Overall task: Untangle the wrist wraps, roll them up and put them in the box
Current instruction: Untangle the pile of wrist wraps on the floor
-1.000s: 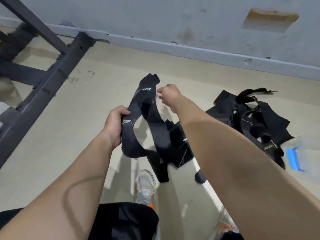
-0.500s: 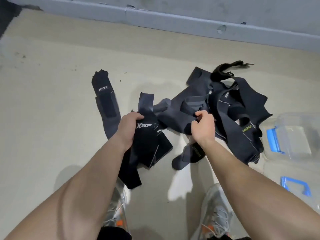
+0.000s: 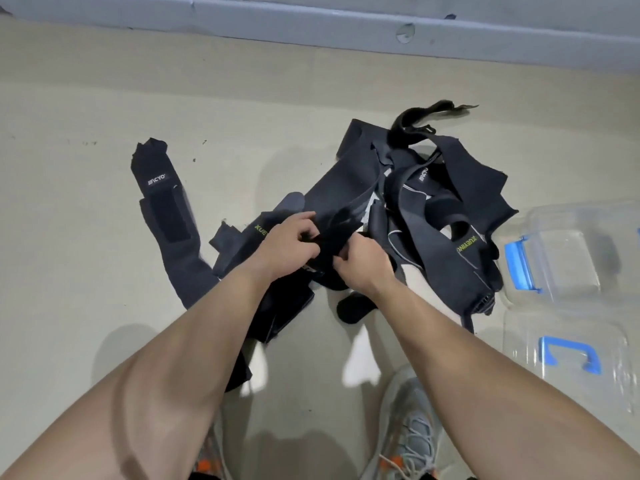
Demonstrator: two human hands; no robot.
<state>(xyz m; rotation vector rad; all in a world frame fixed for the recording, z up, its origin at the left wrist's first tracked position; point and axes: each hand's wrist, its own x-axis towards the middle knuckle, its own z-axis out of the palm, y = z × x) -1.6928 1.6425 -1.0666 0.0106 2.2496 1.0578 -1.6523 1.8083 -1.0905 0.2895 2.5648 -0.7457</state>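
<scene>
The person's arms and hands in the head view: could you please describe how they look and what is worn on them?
Both are bare. The left hand and right hand wear no gloves, and no rings show on the visible fingers. The left forearm and right forearm show no sleeves, watch, bands or markings up to the frame's edge.

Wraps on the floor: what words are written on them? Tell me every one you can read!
"INCYO", white, first letters unsure: left wrap.
"XUEYING", green: right wrap in the pile.
"XUEY", green, the rest hidden by the left hand: middle wrap.
White label on the top wrap: too blurred to read.
</scene>
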